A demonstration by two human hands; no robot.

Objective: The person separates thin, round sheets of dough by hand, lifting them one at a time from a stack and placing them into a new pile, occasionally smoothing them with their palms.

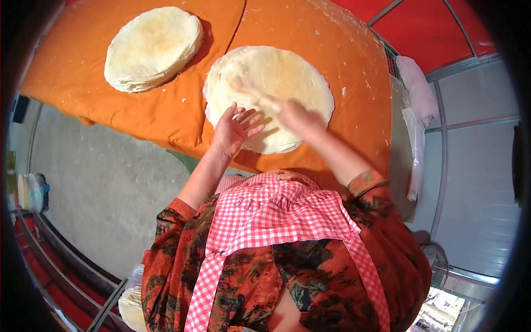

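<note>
A large round pale flatbread stack (298, 83) lies on the orange cloth (182, 110) in front of me. Over its near left edge is my left hand (235, 128), palm up with the fingers spread and nothing in it. My right hand (298, 117) is over the right part of the stack, blurred by motion. A pale, blurred, elongated shape, perhaps a tool or a strip, extends from it toward the upper left; I cannot make out what it is. Another stack of round flatbreads (152, 47) sits at the upper left.
Wrapped round stacks (34, 192) are at the far left, with another pale stack (131, 309) at the lower left. A rolled pink cloth (417, 91) lies beyond the table's right edge. A fan (437, 263) stands at the lower right.
</note>
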